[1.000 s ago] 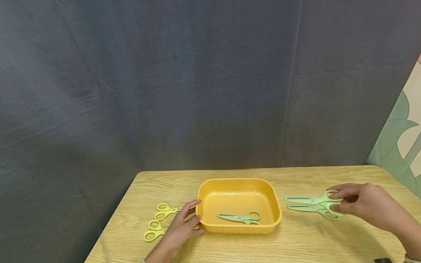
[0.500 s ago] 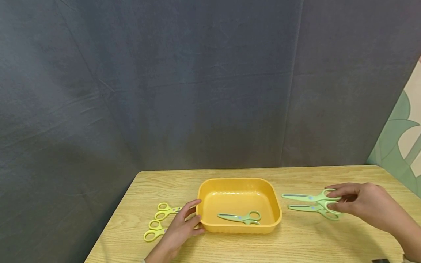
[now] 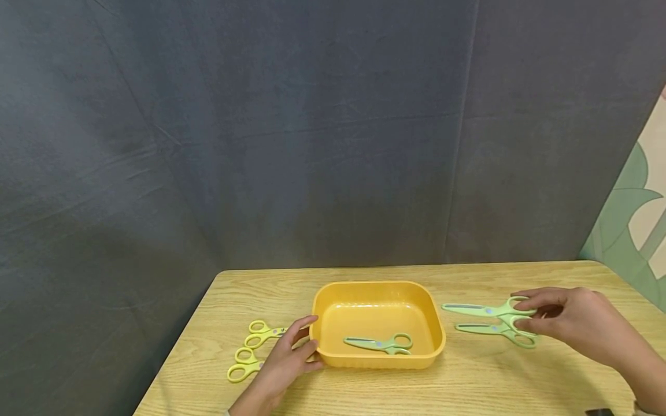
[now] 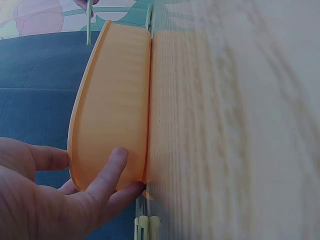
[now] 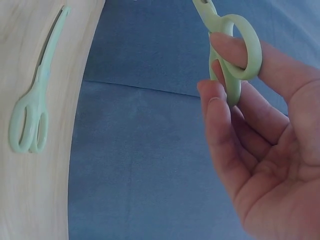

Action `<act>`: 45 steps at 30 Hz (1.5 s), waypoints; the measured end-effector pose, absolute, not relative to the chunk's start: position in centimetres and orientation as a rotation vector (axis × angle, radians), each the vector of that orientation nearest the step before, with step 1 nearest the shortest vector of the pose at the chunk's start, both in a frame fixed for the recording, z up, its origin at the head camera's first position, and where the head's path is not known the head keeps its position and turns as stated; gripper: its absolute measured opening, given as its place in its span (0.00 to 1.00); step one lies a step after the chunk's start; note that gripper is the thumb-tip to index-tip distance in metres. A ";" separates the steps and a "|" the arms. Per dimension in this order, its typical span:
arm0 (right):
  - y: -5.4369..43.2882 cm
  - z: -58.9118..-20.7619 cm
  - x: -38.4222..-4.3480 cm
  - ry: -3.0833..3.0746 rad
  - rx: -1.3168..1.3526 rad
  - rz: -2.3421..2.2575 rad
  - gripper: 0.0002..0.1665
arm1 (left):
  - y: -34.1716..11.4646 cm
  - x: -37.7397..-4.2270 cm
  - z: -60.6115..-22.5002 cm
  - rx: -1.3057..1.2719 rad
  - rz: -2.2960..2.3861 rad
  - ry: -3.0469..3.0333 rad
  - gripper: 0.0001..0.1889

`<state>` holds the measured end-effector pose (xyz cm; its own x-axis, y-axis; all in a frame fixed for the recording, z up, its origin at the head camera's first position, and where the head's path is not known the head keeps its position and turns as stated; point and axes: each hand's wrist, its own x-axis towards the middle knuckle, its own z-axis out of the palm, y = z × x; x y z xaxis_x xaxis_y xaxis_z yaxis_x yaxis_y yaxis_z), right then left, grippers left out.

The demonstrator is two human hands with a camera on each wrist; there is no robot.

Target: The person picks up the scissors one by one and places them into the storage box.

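Note:
My right hand (image 3: pixel 572 323) pinches one handle loop of light green scissors (image 3: pixel 486 311), held up above the table with the blades toward the left. A second pair of green scissors (image 5: pixel 31 115) lies flat on the table below it. My left hand (image 3: pixel 286 358) touches the left end of a yellow tray (image 3: pixel 436 359); in the left wrist view its fingers (image 4: pixel 107 172) are spread nearly straight against the outer wall. Inside the tray, near its front wall, rest other green scissors (image 3: pixel 382 345).
Two pairs of yellow scissors (image 3: pixel 258 335) lie left of the tray, partly hidden by the left hand. All stand on a wooden table (image 3: pixel 395 396). A dark curtain (image 3: pixel 333 144) hangs behind it, and a patterned panel (image 3: pixel 645 219) stands far right.
My right hand has lifted its scissors off the table and moved them slightly left, apart from the pair below. The left hand and the tray have stayed in place.

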<state>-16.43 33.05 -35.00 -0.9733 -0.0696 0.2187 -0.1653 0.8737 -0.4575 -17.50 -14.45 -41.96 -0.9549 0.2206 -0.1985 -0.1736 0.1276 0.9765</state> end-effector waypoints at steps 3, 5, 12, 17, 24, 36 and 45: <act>32.9 -34.8 -16.5 -2.869 0.174 0.710 0.20 | -14.5 -17.5 -41.9 0.047 1.898 2.116 0.28; 32.8 -34.7 -16.5 -2.874 0.169 0.714 0.20 | -14.5 -17.5 -42.0 0.048 1.899 2.118 0.28; 32.3 -34.5 -16.3 -2.900 0.166 0.738 0.22 | -14.5 -17.4 -41.9 0.053 1.900 2.105 0.28; 31.8 -34.4 -16.3 -2.892 0.163 0.752 0.21 | -14.4 -17.3 -41.9 0.066 1.919 2.083 0.29; 30.7 -34.4 -16.4 -2.861 0.202 0.784 0.18 | -14.3 -17.3 -41.9 0.079 1.929 2.084 0.28; 29.1 -34.0 -17.0 -2.855 0.231 0.825 0.19 | -14.3 -17.3 -41.8 0.076 1.941 2.081 0.28; 27.3 -33.2 -17.7 -2.853 0.255 0.885 0.18 | -14.4 -17.4 -41.9 0.092 1.944 2.062 0.29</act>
